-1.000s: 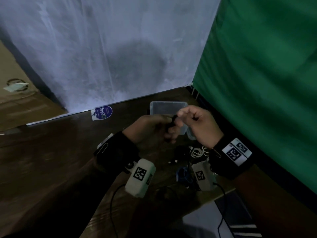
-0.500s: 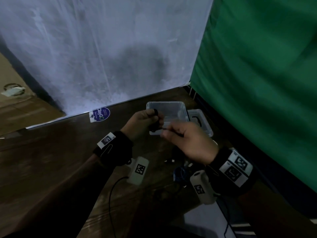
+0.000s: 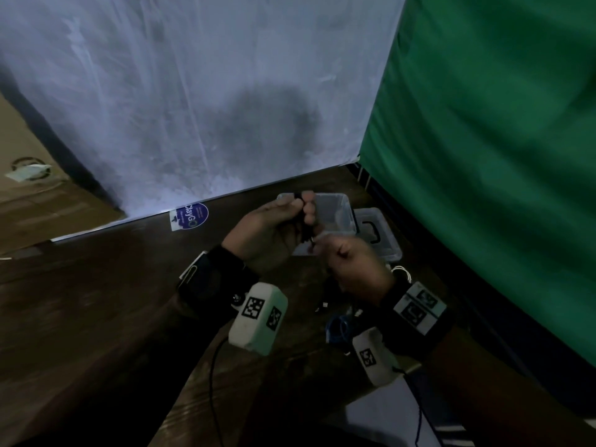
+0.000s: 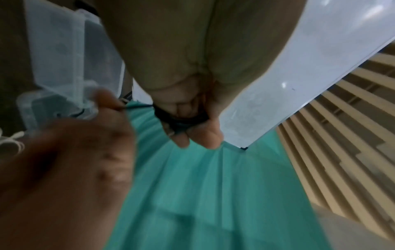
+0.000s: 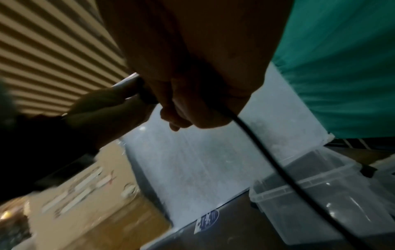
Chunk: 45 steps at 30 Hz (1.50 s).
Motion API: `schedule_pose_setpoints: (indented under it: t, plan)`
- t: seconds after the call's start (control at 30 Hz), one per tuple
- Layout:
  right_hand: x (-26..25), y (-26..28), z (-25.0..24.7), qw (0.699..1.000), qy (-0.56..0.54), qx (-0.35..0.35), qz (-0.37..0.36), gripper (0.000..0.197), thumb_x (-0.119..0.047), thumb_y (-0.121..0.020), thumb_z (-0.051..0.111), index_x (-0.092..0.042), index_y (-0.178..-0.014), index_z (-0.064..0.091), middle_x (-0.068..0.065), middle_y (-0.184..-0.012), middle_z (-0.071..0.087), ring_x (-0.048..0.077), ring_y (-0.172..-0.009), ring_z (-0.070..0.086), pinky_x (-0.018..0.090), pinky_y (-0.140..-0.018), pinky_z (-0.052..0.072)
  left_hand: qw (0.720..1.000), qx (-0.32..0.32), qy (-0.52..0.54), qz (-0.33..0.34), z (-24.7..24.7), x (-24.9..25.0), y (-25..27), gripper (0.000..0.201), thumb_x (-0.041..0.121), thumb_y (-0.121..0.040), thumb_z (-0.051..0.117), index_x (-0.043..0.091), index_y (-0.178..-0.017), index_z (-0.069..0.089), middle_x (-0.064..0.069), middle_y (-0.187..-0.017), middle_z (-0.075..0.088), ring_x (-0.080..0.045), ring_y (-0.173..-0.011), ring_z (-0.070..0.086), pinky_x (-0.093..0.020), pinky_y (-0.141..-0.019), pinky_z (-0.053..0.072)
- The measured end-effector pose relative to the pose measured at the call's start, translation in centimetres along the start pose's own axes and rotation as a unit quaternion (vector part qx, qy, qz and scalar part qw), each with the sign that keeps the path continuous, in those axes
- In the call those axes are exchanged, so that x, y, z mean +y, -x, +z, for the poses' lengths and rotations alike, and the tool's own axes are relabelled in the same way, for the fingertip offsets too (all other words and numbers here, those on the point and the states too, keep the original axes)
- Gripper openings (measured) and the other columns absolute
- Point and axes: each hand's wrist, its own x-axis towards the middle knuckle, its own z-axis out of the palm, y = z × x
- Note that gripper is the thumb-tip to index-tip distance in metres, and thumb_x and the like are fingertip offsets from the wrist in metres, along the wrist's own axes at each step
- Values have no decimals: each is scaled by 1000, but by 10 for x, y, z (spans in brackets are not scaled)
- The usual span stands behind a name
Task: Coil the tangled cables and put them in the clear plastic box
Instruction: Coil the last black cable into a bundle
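A black cable (image 3: 303, 224) is wound in loops round the fingers of my left hand (image 3: 301, 209), which is raised in front of the clear plastic box (image 3: 338, 217). My right hand (image 3: 317, 250) sits just below and to the right of it and pinches the cable's free strand. In the left wrist view the black loops (image 4: 181, 118) circle my left fingers, and a taut strand runs to the right hand (image 4: 116, 105). In the right wrist view the cable (image 5: 267, 152) trails from my fist down past the box (image 5: 320, 194). The box looks empty.
The box's lid (image 3: 379, 235) lies to the right of the box, by a green curtain (image 3: 483, 156). A white cable (image 3: 401, 272), a blue cable (image 3: 337, 327) and small plugs (image 3: 324, 306) lie on the dark wooden table (image 3: 96, 301) under my wrists. A blue sticker (image 3: 190, 216) sits at the wall's foot.
My right hand has dropped from beside the left hand's fingertips to below them, drawing the strand down. The left hand has lifted towards the box, still holding the loops.
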Motion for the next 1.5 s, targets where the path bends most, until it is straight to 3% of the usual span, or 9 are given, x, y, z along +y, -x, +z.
schedule_pose_setpoints:
  t: [0.17, 0.37, 0.63, 0.8, 0.97, 1.1, 1.23, 1.37, 1.5]
  plan:
    - [-11, 13, 18, 999, 10, -36, -23, 20, -21, -99, 54, -11, -102, 70, 0, -98, 72, 9, -95, 65, 29, -86, 51, 988, 97, -114, 47, -23, -8, -4, 18, 6, -98, 41, 4, -107, 57, -8, -94, 62, -19, -87, 63, -34, -86, 52]
    - [-44, 21, -7, 998, 14, -42, -54, 14, -27, -97, 57, -23, -95, 71, -6, -88, 72, 6, -84, 67, 28, -75, 52, 894, 127, -429, 20, -25, -13, 3, 21, 4, -98, 45, 3, -107, 64, -14, -99, 68, -23, -88, 66, -37, -83, 54]
    - [-32, -7, -37, 991, -13, 91, -95, 17, -27, -95, 59, -20, -83, 69, 1, -79, 71, 18, -78, 66, 45, -83, 52, 967, 24, -243, -78, 9, -12, 15, 23, 12, -95, 43, 1, -99, 64, -11, -77, 56, -20, -69, 50, -30, -63, 41]
    - [-15, -13, -22, 993, -70, 87, -49, 18, -22, -97, 57, -20, -84, 69, 20, -77, 66, 25, -67, 60, 40, -69, 47, 994, -37, -77, -65, 11, 1, 10, 19, 9, -96, 37, 3, -98, 55, -7, -75, 52, -17, -68, 49, -30, -71, 42]
    - [-8, -7, 7, 999, -28, 17, 0, 20, -20, -101, 51, -23, -94, 70, -4, -83, 72, 16, -76, 68, 39, -67, 54, 1000, 24, 1, 4, -5, 2, -1, 19, 10, -99, 36, 5, -101, 54, -7, -85, 54, -18, -79, 54, -30, -75, 51]
    - [-6, -1, 18, 999, 23, -40, -15, 21, -20, -100, 52, -13, -106, 70, 4, -104, 71, 17, -100, 66, 42, -94, 52, 992, 112, -36, 43, -28, 0, -4, 18, 10, -100, 38, 4, -106, 53, -10, -92, 54, -21, -86, 56, -34, -84, 53]
    - [-27, 7, 11, 993, 71, -83, -35, 18, -22, -99, 53, -15, -97, 70, 0, -87, 69, 10, -78, 63, 29, -71, 50, 969, 153, -186, 61, -26, -5, 0, 21, 7, -101, 37, -3, -108, 54, -12, -92, 57, -20, -82, 59, -30, -79, 54]
    - [-48, 11, -8, 991, 98, -56, -78, 17, -30, -97, 57, -22, -90, 71, -4, -82, 70, 9, -77, 65, 32, -72, 53, 895, 131, -425, 37, -25, -8, 3, 22, 11, -100, 44, 4, -104, 64, -15, -96, 66, -25, -86, 63, -41, -82, 53]
    - [-51, 1, -31, 990, 60, 36, -120, 22, -23, -97, 59, -15, -81, 72, -11, -72, 70, 3, -67, 64, 27, -67, 50, 927, 79, -366, -31, -10, -11, 11, 26, 16, -100, 41, 9, -102, 66, -12, -93, 65, -21, -82, 60, -36, -79, 48]
